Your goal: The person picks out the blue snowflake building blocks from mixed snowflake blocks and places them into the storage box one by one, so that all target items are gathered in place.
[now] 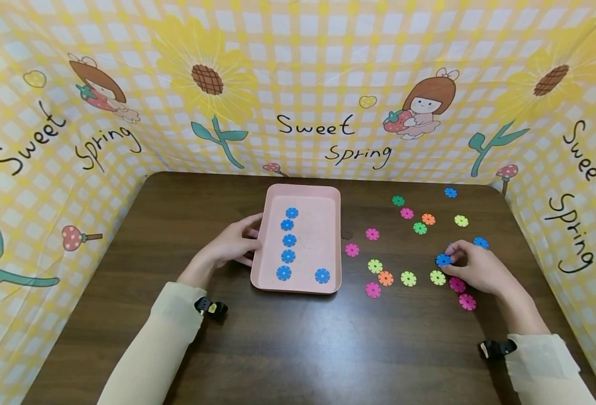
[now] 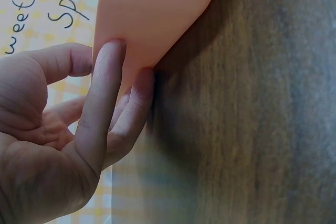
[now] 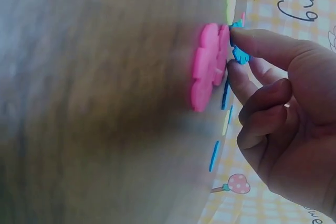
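Note:
A pink tray point(image 1: 308, 194) lies on the table, with several blue notched plastic discs point(image 1: 289, 240) in a column on its left side and another blue disc point(image 1: 322, 275) at its lower right. My left hand point(image 1: 232, 242) holds the tray's left edge; in the left wrist view its fingers press the tray's outer wall point(image 2: 152, 9). Over the loose pieces at the right, my right hand point(image 1: 480, 267) pinches a blue notched disc point(image 1: 443, 260) between thumb and finger. That disc is partly hidden by fingertips in the right wrist view. Pink discs point(image 1: 457, 284) lie just beneath this hand.
Loose notched discs are scattered right of the tray: pink point(image 1: 372, 234), green point(image 1: 420, 228), orange point(image 1: 428, 219), yellow point(image 1: 408, 279). Two more blue discs lie at the far right, one near the back point(image 1: 451, 192), one behind the right hand point(image 1: 481, 243). Checked cloth point(image 1: 298, 67) walls the table.

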### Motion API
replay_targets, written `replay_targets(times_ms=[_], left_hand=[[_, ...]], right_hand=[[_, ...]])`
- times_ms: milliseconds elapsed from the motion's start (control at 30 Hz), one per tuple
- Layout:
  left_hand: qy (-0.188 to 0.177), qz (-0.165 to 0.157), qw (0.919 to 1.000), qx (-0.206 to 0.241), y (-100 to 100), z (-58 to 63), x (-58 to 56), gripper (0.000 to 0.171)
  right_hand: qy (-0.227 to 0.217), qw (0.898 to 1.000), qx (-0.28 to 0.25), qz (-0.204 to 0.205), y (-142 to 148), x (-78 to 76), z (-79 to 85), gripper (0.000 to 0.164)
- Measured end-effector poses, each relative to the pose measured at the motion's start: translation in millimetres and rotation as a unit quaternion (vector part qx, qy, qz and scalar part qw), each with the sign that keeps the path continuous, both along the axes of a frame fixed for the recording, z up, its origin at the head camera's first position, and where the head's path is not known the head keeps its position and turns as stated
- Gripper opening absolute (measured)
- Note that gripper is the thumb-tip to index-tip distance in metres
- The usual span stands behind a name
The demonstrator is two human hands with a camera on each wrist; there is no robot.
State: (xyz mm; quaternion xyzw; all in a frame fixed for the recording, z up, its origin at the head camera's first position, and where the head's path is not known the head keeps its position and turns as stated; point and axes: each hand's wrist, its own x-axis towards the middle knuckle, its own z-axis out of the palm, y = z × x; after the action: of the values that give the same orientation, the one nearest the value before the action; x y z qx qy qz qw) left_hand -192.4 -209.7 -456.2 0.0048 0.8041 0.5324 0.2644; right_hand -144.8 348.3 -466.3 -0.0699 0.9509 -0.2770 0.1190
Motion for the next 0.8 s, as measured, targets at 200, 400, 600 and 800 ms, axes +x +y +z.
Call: replay_targets(times_ms=[200,400,600,800], left_hand=[[0.0,0.0,1.0,0.001,0,0.8,0.6,0.082],[0.001,-0.003,1.0,0.0,0,0.4,-0.1,0.082],[0.001,-0.003,1.0,0.004,-1,0.1,0.7,0.081],[0.0,-0.002,1.0,0.004,-1,0.2,1.2,0.081]], right_hand=[[-0.001,1.0,-0.024,0.009,-5,1.8,2.8,0.024],[0.028,0.999,-0.038,0.019,-11,3.1,9.6,0.018],[0.061,0.997,-0.038,0.023,-23,0.3,15.4,0.017],[0.066,0.995,-0.071,0.027,-46,-5.3,14.3,0.019]])
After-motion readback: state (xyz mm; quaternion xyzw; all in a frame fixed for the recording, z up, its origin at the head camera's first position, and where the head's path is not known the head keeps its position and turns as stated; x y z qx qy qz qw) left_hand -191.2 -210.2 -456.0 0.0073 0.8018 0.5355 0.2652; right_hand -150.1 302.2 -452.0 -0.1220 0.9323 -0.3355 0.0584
